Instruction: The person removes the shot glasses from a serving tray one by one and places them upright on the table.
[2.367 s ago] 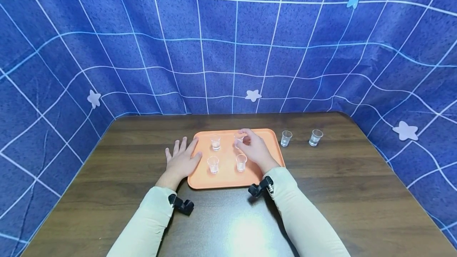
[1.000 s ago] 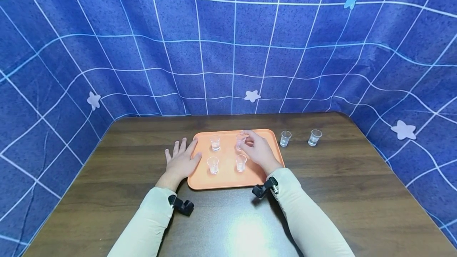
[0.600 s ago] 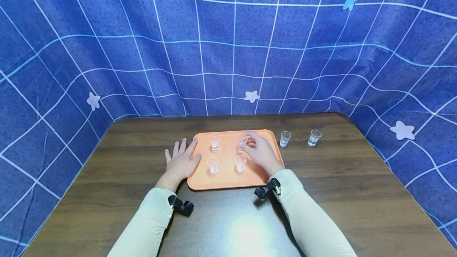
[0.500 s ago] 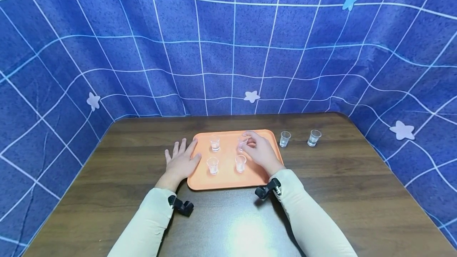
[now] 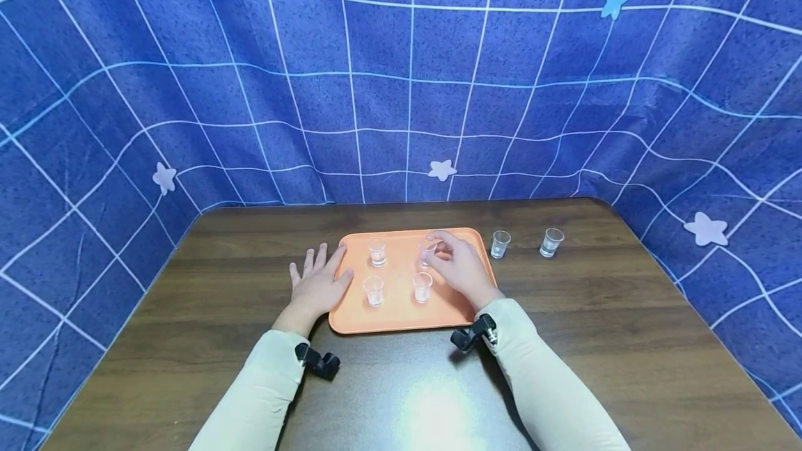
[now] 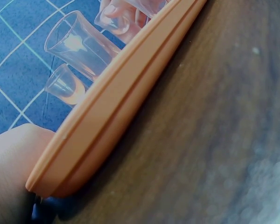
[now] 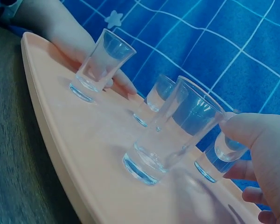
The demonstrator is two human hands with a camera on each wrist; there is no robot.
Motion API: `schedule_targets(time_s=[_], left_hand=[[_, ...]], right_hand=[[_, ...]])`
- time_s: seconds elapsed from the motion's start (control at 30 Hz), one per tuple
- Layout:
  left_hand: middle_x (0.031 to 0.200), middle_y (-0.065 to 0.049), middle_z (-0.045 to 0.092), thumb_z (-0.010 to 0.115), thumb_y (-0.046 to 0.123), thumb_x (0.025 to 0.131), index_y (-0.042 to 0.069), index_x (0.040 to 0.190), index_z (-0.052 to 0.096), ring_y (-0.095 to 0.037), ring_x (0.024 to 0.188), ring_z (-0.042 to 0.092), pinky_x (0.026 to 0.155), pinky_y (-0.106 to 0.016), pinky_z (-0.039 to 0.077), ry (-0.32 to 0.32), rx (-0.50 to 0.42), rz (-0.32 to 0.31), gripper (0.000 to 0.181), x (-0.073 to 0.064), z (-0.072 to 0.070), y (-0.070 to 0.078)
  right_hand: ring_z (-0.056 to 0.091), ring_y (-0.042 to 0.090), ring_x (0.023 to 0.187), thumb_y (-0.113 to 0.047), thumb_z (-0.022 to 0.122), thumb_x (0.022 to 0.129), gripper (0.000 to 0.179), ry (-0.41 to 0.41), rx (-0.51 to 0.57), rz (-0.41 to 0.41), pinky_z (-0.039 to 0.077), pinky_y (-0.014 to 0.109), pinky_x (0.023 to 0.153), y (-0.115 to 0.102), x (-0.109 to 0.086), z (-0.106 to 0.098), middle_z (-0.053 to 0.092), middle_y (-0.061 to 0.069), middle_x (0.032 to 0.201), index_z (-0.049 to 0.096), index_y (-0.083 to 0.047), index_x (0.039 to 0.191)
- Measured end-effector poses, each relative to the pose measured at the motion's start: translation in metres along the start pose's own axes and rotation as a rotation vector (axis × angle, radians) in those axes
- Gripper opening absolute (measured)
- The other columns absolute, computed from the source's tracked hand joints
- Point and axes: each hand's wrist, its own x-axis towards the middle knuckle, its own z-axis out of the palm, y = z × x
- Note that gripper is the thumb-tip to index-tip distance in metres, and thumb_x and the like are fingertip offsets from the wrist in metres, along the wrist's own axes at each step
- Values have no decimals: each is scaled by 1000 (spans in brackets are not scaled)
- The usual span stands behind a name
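Note:
An orange tray (image 5: 399, 319) lies on the table with small clear shot glasses standing on it. My left hand (image 5: 315, 287) rests with spread fingers along the tray's left edge. At the tray's back right, thumb and fingers of my right hand (image 5: 461, 267) pinch a shot glass (image 7: 213, 164), partly covered by the hand in the head view. Another shot glass (image 5: 422, 288) is in front of it, near my right wrist. On the tray's left half are a back shot glass (image 5: 378, 253) and a front shot glass (image 5: 374, 292).
Two more shot glasses stand on the wooden table right of the tray: one close by (image 5: 500, 245), the other farther right (image 5: 551, 243). A blue curtain (image 5: 376, 103) with a grid and stars hangs behind the table. Both wrists carry black camera mounts.
My right hand has shifted slightly to the right along the tray's back, and the pinched shot glass has moved with it. The left hand and the other glasses stay where they were.

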Motion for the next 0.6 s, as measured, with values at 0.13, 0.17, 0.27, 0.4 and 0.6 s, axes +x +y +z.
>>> schedule_targets(time_s=[0.13, 0.17, 0.27, 0.4, 0.6], left_hand=[[169, -19, 5, 35, 52, 104, 27, 164, 19, -45, 153, -6, 112, -70, -15, 0, 0, 1, 66, 0, 0, 0], [169, -19, 5, 35, 52, 104, 27, 164, 18, -45, 153, -6, 112, -70, -15, -1, 3, 0, 66, 0, 1, -1], [169, -19, 4, 34, 52, 105, 28, 164, 17, -45, 153, -6, 112, -70, -15, -4, 9, -1, 66, 0, 1, -2], [169, -20, 4, 34, 52, 105, 27, 164, 18, -45, 153, -7, 112, -70, -16, -4, 5, 1, 66, 0, 1, -2], [169, -20, 5, 34, 52, 105, 27, 164, 17, -45, 153, -6, 112, -71, -15, -4, 12, 4, 66, 0, 2, -2]], right_hand=[[71, 24, 95, -21, 76, 90, 35, 10, 6, -19, 53, 40, 98, 1, -1, -2, 73, 8, 93, 67, -8, 121], [71, 24, 95, -20, 76, 90, 35, 8, 12, -26, 53, 41, 98, 1, -1, -2, 73, 9, 93, 66, -7, 121], [71, 25, 96, -18, 76, 91, 35, 13, 24, -47, 53, 42, 98, 1, -1, -3, 73, 9, 95, 67, -5, 121], [69, 23, 95, -16, 77, 90, 34, 32, 37, -70, 54, 42, 96, 2, -3, -5, 72, 7, 95, 68, -4, 120], [69, 23, 94, -21, 77, 91, 35, 60, 12, -111, 57, 43, 91, 5, -8, -11, 71, 6, 96, 68, -7, 121]])
